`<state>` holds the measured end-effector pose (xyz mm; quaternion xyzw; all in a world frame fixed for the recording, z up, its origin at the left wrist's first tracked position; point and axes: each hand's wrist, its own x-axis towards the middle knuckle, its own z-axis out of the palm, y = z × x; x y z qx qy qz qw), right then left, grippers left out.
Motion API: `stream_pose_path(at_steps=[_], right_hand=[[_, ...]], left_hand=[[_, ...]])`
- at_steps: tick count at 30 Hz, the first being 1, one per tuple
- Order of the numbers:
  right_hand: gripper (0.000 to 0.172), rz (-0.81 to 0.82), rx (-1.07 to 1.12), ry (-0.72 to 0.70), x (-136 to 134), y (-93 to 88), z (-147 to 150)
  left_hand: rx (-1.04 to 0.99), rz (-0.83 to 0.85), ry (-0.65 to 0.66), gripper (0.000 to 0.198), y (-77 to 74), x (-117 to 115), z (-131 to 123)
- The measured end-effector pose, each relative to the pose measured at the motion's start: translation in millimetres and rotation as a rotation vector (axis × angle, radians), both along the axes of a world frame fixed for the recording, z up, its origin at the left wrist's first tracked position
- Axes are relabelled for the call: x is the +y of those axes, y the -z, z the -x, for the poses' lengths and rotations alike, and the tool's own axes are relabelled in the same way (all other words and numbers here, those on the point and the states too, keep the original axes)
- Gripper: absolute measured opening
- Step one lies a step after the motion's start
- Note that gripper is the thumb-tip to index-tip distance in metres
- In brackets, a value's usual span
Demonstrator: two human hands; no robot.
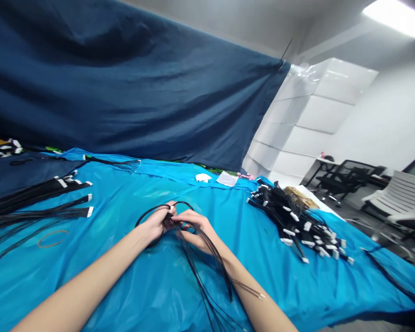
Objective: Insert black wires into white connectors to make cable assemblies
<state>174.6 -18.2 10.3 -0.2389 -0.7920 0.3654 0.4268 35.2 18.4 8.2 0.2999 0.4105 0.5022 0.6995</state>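
In the middle of the head view both my hands grip a black cable bundle. My left hand is closed around its gathered part, where a small white piece shows at the fingers. Close beside it, my right hand pinches the same bundle with fingers and thumb. Black loops curve up around both hands. Loose wire ends hang down over my right forearm and toward the front of the blue sheet, some with bare pale tips. Exactly how the fingers sit on the wires is partly hidden.
Bundles of black cables with white connectors lie at left, near a tan rubber band. A large heap of similar cables sits at right. A white paper lies at the back. Behind hangs a dark blue curtain.
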Motion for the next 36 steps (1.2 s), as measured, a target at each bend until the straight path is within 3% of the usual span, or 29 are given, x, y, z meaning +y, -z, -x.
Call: stream_pose_path(at_steps=[11,19,27,33,36], right_hand=[[0.017,-0.033,0.022,0.139,-0.4,3.7,2.9],[0.018,0.133,0.183,0.167,-6.8,-7.4,0.3],[0.015,0.339,0.515,0.167,3.8,-6.1,-12.4],[0.019,0.370,0.577,0.184,7.3,-7.6,-17.7],[0.016,0.376,0.501,0.088,2.6,-9.8,-18.3]], left_hand=[[0.048,0.049,0.038,0.012,12.3,-0.4,-7.7],[0.060,0.099,0.073,0.005,16.4,4.5,-7.2],[0.088,0.117,0.048,0.008,7.9,-2.0,-7.4],[0.063,0.119,-0.001,0.019,3.6,-0.3,-5.5],[0.027,0.094,-0.023,0.017,1.3,0.0,-2.7]])
